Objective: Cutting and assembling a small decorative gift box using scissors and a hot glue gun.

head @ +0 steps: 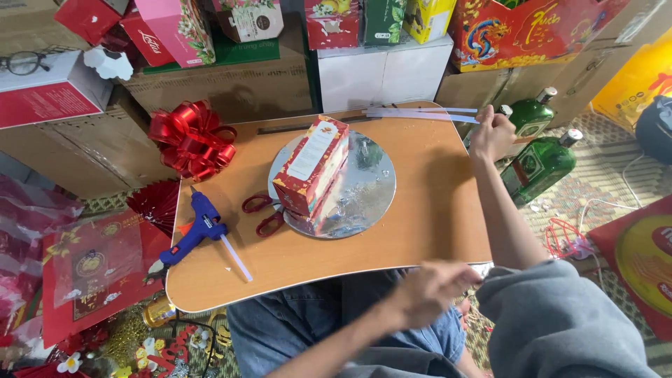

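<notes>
While the right hand (492, 134) reaches out to the far right corner of the wooden surface (427, 210), its grip is closed around the ends of several clear glue sticks (420, 113), which lie fanned leftward along the far edge. The left hand (428, 290) hovers at the near edge of the surface, blurred, fingers curled loosely; whether its grip has hold of anything cannot be told. At the middle of the surface sits a round silver board (364, 196), and on it stands a tall red and white carton (311, 164), tilted a little. Red-handled scissors (260, 213) lie just left of the board, partly under it. Further left rests a blue glue gun (192, 234) with a stick poking from its back, and a shiny red ribbon bow (190, 138) sits at the far left corner. Two green bottles (537, 157) lie on the floor to the right, just beyond the right hand.
</notes>
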